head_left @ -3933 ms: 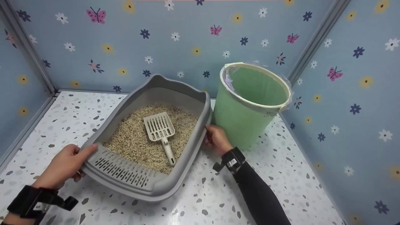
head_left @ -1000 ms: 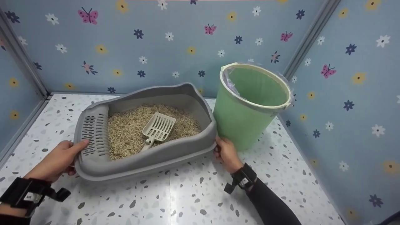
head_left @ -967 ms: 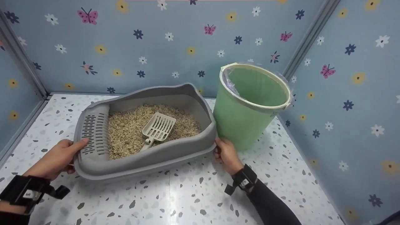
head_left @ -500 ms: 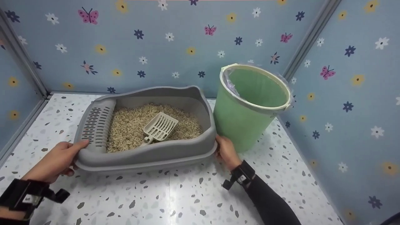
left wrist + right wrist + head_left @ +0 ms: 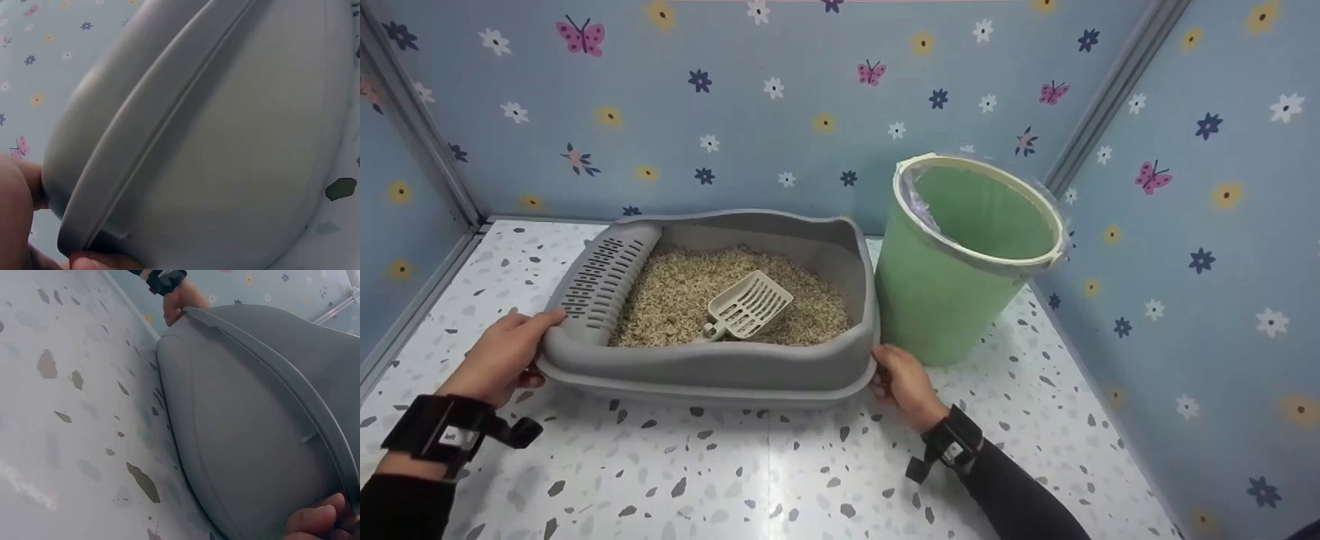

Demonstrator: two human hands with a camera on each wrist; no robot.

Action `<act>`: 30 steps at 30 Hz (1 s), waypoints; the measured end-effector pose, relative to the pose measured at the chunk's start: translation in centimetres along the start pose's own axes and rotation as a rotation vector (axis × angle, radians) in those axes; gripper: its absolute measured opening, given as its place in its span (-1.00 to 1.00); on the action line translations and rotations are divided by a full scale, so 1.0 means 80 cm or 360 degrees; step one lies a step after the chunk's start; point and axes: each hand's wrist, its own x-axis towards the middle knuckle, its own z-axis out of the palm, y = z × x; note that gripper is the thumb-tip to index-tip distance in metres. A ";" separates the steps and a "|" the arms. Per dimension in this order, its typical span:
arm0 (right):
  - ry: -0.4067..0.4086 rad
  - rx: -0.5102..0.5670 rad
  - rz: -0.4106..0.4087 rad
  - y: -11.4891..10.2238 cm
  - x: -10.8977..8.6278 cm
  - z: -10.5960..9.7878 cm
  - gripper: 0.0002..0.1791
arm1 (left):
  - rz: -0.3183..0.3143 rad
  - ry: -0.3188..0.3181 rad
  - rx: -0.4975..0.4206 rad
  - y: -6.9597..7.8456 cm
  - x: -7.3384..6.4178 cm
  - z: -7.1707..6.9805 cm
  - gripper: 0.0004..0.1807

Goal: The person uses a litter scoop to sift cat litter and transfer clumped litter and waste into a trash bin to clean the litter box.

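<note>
A grey litter box [image 5: 712,371] with pellet litter [image 5: 682,292] inside lies lengthwise across the white speckled surface. On the litter rests a beige slotted litter scoop [image 5: 750,304], its handle partly hidden behind the box's near wall. My left hand [image 5: 502,356] grips the rim at the left end, thumb on top near the slotted panel; the left wrist view shows fingers [image 5: 101,261] under the rim. At the near right corner, my right hand [image 5: 906,382] holds the rim, with fingertips [image 5: 315,520] beneath it in the right wrist view.
A green bin [image 5: 952,292] with a plastic liner over its pale rim stands right beside the litter box, close to my right hand. Flowered blue panels [image 5: 780,112] close in the back and both sides.
The litter box has turned from slanting, slotted end toward me, to lying lengthwise with that end on the left. Both hands keep their hold. The scoop turned along with it; the bin stays put.
</note>
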 end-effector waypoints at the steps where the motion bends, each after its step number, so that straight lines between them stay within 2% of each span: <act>1: 0.0017 -0.0005 0.0011 -0.001 0.003 -0.001 -0.65 | -0.0005 -0.0007 -0.0013 0.001 -0.002 0.001 -0.38; 6: 0.0165 0.0009 0.0043 -0.008 0.028 -0.001 -0.59 | -0.0049 -0.0067 0.0009 0.003 -0.025 0.017 -0.23; 10: 0.0201 0.0089 0.0019 -0.006 0.040 0.000 -0.63 | -0.0071 -0.0079 0.0011 0.001 -0.038 0.028 -0.11; 13: 0.0157 0.0111 -0.0009 -0.004 0.035 0.004 -0.64 | -0.0049 -0.0069 -0.0027 0.001 -0.034 0.026 -0.12; 17: 0.0046 0.0135 -0.0022 0.000 0.014 0.015 -0.64 | -0.0032 -0.0066 -0.0087 0.002 -0.017 0.013 -0.18; 20: -0.0035 0.0138 -0.0011 0.004 -0.004 0.021 -0.64 | -0.0026 -0.0010 -0.0139 0.006 -0.003 0.008 -0.20; 23: -0.0037 0.0105 0.0002 0.003 -0.010 0.023 -0.63 | -0.0004 0.0120 -0.0151 0.010 0.002 0.012 -0.20; 26: 0.0053 0.0091 0.0018 -0.001 0.002 0.020 -0.62 | -0.0018 0.0222 -0.0162 0.012 -0.005 0.025 -0.13; 30: 0.0241 0.0125 0.0024 -0.006 0.032 0.014 -0.62 | -0.0059 0.0217 -0.0220 0.009 -0.023 0.047 0.04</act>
